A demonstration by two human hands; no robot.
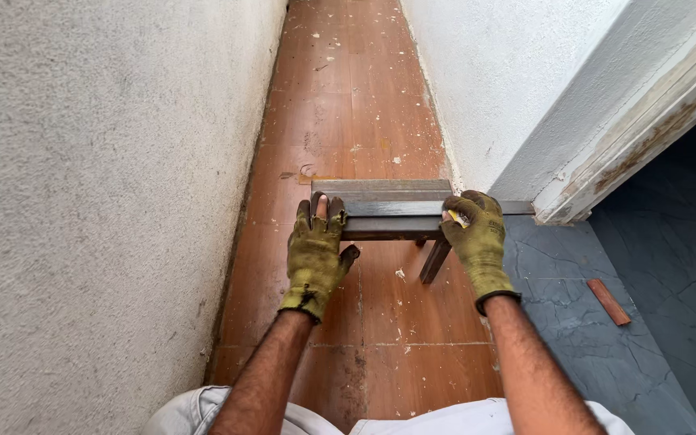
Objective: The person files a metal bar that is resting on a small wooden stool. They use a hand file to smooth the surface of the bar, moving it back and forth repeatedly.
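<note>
A dark metal bar [392, 209] lies crosswise over the brown tiled floor, with a flat metal piece [380, 188] just behind it and a slanted metal leg [435, 259] under it. My left hand [316, 254], in a worn yellow-green glove, grips the bar's left end with the fingers over the top and the thumb underneath. My right hand [477, 238], gloved the same, pinches a small yellow marking piece [454, 217] against the bar near its right end.
Rough plastered walls [98, 201] close in a narrow corridor of brown tiles [348, 105] speckled with white plaster. At the right are a worn door frame [646, 129], a dark grey stone floor [654, 242] and a small reddish strip [608, 300].
</note>
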